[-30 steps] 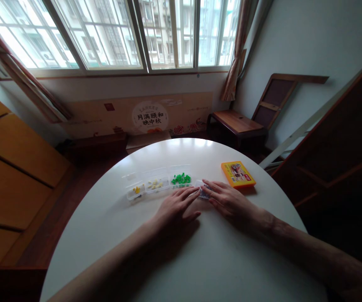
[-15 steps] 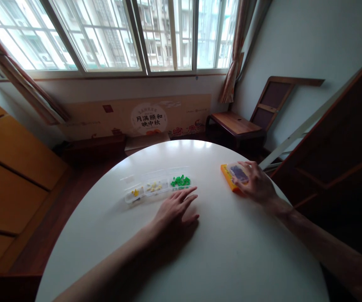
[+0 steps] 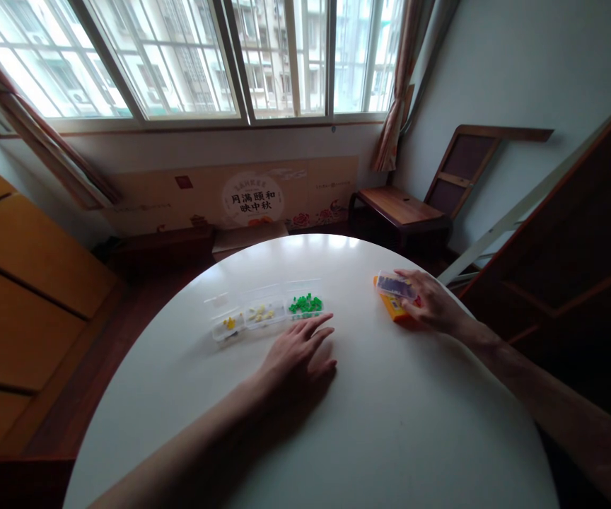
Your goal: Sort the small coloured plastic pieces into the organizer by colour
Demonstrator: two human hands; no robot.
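Observation:
My right hand point(image 3: 430, 302) grips a small clear plastic box of dark blue pieces point(image 3: 393, 284), held just above an orange box point(image 3: 393, 307) near the table's right edge. My left hand point(image 3: 298, 353) lies flat on the round white table point(image 3: 305, 438), fingers stretched out and holding nothing. Just beyond its fingertips runs a row of three clear boxes: one with green pieces point(image 3: 305, 304), one with pale yellow pieces point(image 3: 263, 312) and one with yellow pieces point(image 3: 228, 324).
A low wooden side table point(image 3: 398, 208) and a leaning wooden frame point(image 3: 464, 170) stand beyond the table at the right. A printed cardboard panel point(image 3: 252, 194) leans under the window. Wooden cabinets point(image 3: 13, 283) fill the left side.
My right hand carried the clear box of blue pieces from beside the green box over to the orange box at the right. My left hand has stayed flat in place.

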